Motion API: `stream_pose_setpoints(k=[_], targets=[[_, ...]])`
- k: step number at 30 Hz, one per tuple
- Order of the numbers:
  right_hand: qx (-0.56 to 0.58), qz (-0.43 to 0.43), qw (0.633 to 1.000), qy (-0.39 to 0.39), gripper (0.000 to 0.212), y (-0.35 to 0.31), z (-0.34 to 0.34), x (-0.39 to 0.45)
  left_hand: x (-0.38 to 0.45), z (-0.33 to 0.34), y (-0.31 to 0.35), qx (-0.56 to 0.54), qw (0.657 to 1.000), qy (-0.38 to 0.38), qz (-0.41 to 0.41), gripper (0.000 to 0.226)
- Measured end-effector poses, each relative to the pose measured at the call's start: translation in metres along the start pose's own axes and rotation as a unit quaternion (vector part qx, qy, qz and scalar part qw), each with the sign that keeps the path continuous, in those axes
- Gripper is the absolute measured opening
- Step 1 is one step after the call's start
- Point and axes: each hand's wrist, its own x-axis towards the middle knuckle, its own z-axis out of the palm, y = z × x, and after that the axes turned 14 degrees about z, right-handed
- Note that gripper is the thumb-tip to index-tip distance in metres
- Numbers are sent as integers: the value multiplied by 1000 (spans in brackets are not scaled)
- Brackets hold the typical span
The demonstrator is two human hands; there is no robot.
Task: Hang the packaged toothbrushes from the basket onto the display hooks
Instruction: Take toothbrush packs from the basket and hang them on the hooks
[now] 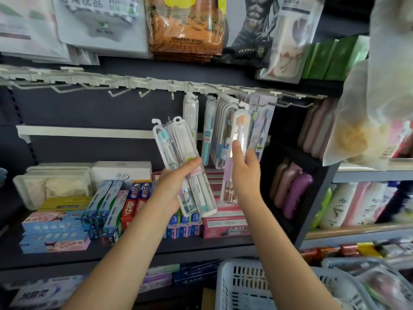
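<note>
My left hand (176, 186) grips two clear packaged toothbrushes (178, 153) fanned upward in front of the shelf. My right hand (244, 173) holds a third clear toothbrush case (240, 130) with an orange brush head, raised upright against the packs hanging on the display. A white hook rail (143, 82) runs across the dark back panel; its hooks left of centre are bare. On the right-hand hooks hang several toothbrush packs (220, 128). The white plastic basket (243, 285) stands at the bottom right, below my right forearm.
Toothpaste boxes (107, 206) fill the shelf below the rail. Packaged goods (185, 25) hang above it. Pink and purple cases (295, 193) stand in a dark rack to the right. A translucent plastic bag (366, 113) hangs at the upper right.
</note>
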Motion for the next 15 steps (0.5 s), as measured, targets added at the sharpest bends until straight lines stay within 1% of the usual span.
stream_pose_setpoints(k=[4, 9, 12, 15], targets=[[-16, -16, 1000, -10, 44, -6, -17, 7, -2, 19, -7, 5, 1000, 5, -5, 44], [-26, -24, 999, -30, 45, -18, -22, 23, -4, 35, -10, 5, 1000, 15, 6, 34], [-60, -20, 997, -45, 47, -18, -21, 34, -3, 38, -12, 5, 999, 31, 10, 36], [-73, 3, 996, -52, 44, -15, -22, 41, -3, 40, -14, 1, 999, 43, 10, 42]])
